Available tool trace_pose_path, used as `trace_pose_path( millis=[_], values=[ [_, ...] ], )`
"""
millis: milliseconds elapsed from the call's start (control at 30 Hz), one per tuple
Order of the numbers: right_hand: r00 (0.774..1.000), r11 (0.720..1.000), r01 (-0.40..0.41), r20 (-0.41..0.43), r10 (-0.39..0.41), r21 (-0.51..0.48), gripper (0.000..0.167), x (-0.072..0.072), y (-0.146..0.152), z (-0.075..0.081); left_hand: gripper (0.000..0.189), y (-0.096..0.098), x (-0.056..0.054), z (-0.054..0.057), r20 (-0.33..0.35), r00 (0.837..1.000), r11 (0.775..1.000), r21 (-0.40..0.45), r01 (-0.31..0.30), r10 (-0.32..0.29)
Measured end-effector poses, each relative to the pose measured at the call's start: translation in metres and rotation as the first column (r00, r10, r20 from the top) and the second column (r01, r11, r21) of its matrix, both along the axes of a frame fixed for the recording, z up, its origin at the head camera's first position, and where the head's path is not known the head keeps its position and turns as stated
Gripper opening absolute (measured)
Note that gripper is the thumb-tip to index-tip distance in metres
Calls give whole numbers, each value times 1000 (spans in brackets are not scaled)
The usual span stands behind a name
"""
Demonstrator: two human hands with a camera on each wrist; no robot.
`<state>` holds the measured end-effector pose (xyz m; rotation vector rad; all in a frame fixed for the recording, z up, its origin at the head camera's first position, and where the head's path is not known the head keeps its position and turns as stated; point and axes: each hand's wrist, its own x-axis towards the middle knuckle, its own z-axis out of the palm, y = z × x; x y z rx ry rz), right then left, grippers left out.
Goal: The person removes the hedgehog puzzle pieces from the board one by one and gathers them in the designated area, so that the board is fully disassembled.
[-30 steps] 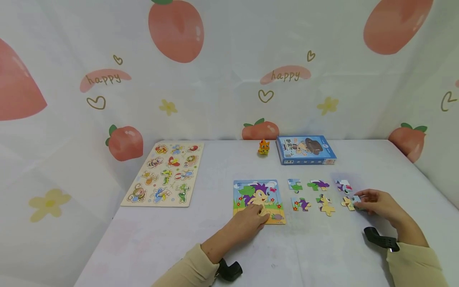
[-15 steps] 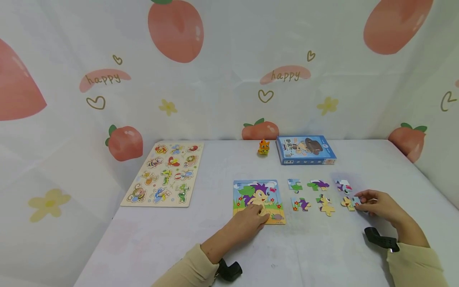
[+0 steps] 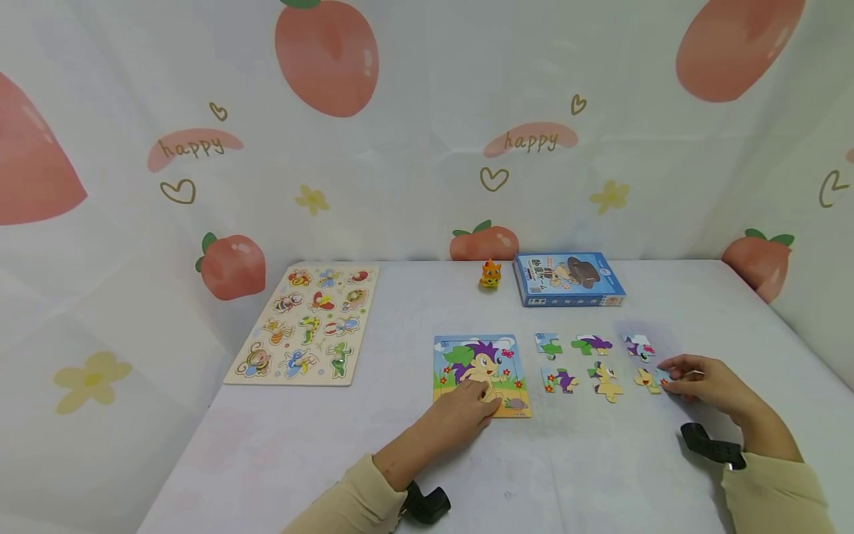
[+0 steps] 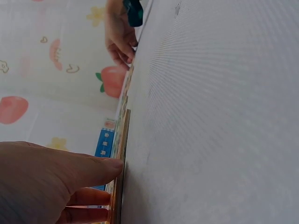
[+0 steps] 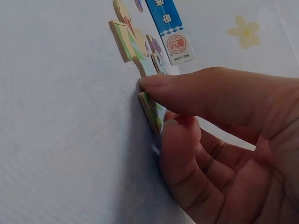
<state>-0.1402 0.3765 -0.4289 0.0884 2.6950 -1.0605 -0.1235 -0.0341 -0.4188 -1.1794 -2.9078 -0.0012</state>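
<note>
Left hand (image 3: 462,410) rests loosely atop the puzzle board (image 3: 479,363); right hand (image 3: 703,384) pinches a puzzle piece (image 5: 150,110) between thumb and finger.

The left hand (image 3: 460,411) hides the lower middle of the hedgehog board (image 3: 450,354), the right hand (image 3: 703,382) covers part of its puzzle piece (image 5: 152,109), and the blue box (image 3: 570,279) (some print too small to read in the head view) is cut off by the right wrist view's top edge.
</note>
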Motion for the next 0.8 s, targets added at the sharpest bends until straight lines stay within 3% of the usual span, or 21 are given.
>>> trace_pose_path(
  millis=[533,800],
  values=[
    [1000,1000,-4,4,4,-11,55,1,0,1,33,0,1,1,16,1000,1000,-16,-12,12],
    [996,999,15,-85,-11,42,55,0,-7,8,32,2,2,0,-8,999,999,-19,-37,36]
  ],
)
